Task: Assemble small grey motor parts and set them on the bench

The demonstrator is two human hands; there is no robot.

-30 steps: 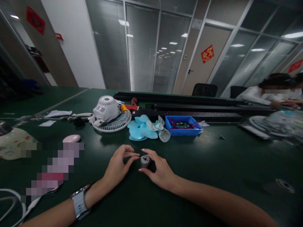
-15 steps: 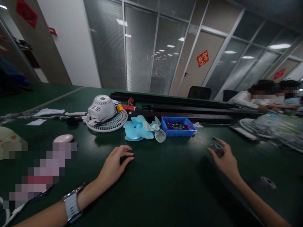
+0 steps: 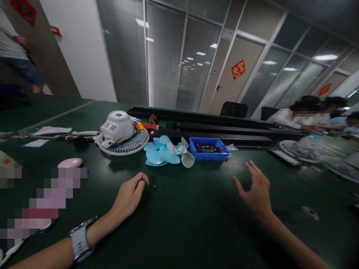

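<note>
My left hand [image 3: 129, 194] rests on the green table with its fingers curled in, their inside hidden. Just right of its fingertips lies a tiny ring-shaped piece, like a nut [image 3: 155, 186]. On the right, my right hand [image 3: 256, 188] is spread over the table, thumb and fingers apart, with nothing seen in it. Beyond and between the hands are light-blue fan blades [image 3: 157, 153], a smaller translucent fan blade set [image 3: 187, 160] and a blue bin [image 3: 211, 155] of wires. A round metal-rimmed part [image 3: 310, 213] sits right of my right forearm.
Behind the blades stand a white fan housing with its grille [image 3: 123, 149] and a red-orange power tool [image 3: 151, 125]. Long black rails [image 3: 224, 130] run across the back. A pink rounded object [image 3: 70, 163] lies at left. Plastic-wrapped parts [image 3: 333, 153] and seated people are at right.
My right hand has opened and moved slightly left; the small dark part it held is out of sight. My left fingers have curled in, and the nut shows beside them.
</note>
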